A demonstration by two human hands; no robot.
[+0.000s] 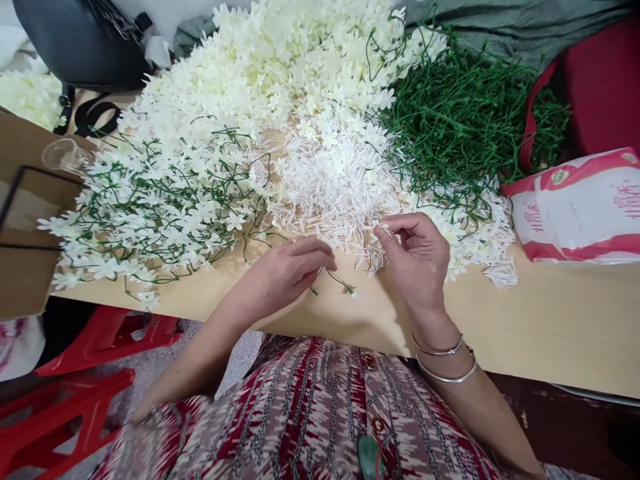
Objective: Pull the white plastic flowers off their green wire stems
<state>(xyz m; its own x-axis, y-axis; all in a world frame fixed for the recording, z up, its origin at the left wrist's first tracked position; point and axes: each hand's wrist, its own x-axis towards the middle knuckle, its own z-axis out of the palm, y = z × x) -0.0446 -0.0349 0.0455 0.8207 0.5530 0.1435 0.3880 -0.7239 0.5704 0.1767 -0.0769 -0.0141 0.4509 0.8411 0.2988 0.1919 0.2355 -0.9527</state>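
Green wire stem (334, 279), thin and short, lay between the two hands on the tan table (550, 313), its long axis running from upper left down to lower right, the lower tip ending in a tiny bud near the table's front edge. Left hand (285, 273) had its fingers curled shut, pinching the stem's upper end between thumb and fingertips. Right hand (417, 257) hovered at the pile of white plastic stamens (335, 180), thumb and forefinger closed on one small white piece (381, 225). Finished flower sprigs (155, 207) were heaped to the left, bare green stems (460, 127) to the right, and a red-and-white bag (580, 207) sat at the far right.
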